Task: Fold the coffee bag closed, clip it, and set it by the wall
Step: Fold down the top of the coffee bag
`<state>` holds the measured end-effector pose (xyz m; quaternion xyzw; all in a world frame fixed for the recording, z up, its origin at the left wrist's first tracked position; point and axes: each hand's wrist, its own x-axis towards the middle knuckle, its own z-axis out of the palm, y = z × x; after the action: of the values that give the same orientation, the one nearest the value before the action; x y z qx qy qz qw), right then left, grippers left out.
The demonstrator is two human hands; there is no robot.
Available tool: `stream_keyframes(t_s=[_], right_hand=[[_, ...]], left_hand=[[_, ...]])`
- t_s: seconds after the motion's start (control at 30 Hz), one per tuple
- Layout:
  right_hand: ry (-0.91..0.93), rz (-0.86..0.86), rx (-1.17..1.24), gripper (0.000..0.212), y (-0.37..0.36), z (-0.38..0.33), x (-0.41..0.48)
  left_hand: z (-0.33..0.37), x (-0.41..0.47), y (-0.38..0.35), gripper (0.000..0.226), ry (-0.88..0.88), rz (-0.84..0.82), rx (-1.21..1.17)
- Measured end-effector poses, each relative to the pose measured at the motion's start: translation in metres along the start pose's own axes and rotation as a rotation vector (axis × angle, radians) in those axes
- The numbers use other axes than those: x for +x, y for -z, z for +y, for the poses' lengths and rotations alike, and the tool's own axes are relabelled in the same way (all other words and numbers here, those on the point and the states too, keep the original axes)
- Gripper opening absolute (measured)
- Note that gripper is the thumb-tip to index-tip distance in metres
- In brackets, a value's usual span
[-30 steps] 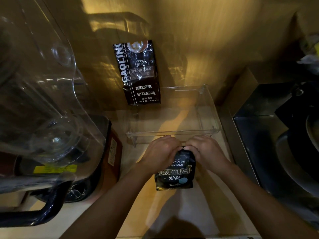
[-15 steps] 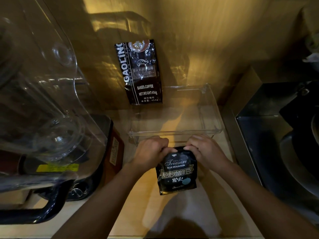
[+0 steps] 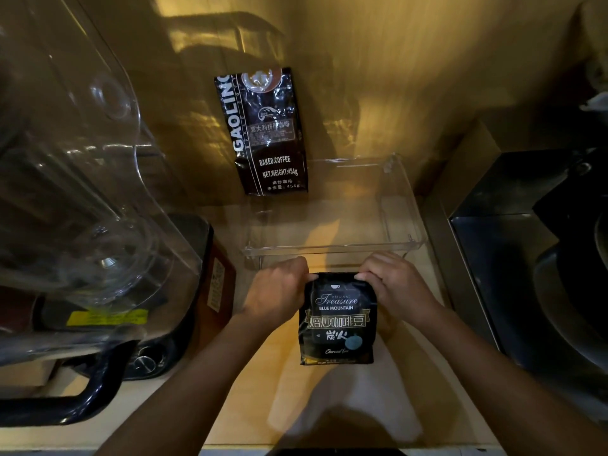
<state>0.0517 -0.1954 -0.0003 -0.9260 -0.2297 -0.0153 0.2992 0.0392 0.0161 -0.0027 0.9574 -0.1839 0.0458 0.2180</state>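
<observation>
A small black coffee bag (image 3: 337, 320) labelled "Treasure Blue Mountain" stands upright on the wooden counter (image 3: 250, 396). My left hand (image 3: 279, 291) pinches its top left corner and my right hand (image 3: 394, 284) pinches its top right corner. The top edge of the bag is folded down flat between the two hands. No clip is visible.
A taller black "Gaoling" coffee bag (image 3: 266, 133) leans against the back wall. A clear plastic tray (image 3: 329, 248) lies just behind my hands. A large clear-lidded appliance (image 3: 82, 209) with a black handle fills the left side. A dark metal unit (image 3: 526, 258) stands at right.
My hands have spread apart along the bag's top from the middle to the two corners, uncovering the label. The bag sits slightly lower and nearer to me.
</observation>
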Motion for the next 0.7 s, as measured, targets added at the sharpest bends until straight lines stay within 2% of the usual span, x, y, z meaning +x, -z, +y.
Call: stream_keyframes(t_s=[0.17,0.27,0.37,0.47,0.57,0.7], right_hand=[[0.017,-0.006,0.003,0.016,0.001,0.002,0.003],[0.011,-0.020,0.015,0.018,0.001,0.003,0.005],[0.030,-0.034,0.028,0.022,0.003,0.003,0.004],[0.067,-0.038,0.038,0.019,0.005,-0.001,0.006],[0.067,-0.004,0.046,0.015,0.007,-0.004,0.007],[0.098,0.049,-0.028,0.012,0.001,-0.011,0.007]], left_hand=[[0.009,0.001,0.009,0.038,-0.062,0.088,0.168],[0.005,0.007,0.016,0.040,-0.103,0.064,0.240],[0.007,0.013,0.021,0.027,-0.202,-0.058,0.157],[0.019,0.018,0.014,0.015,-0.182,-0.165,-0.011],[0.027,0.018,0.006,0.012,-0.103,-0.130,-0.092],[0.033,0.012,0.002,0.003,-0.121,-0.038,-0.068]])
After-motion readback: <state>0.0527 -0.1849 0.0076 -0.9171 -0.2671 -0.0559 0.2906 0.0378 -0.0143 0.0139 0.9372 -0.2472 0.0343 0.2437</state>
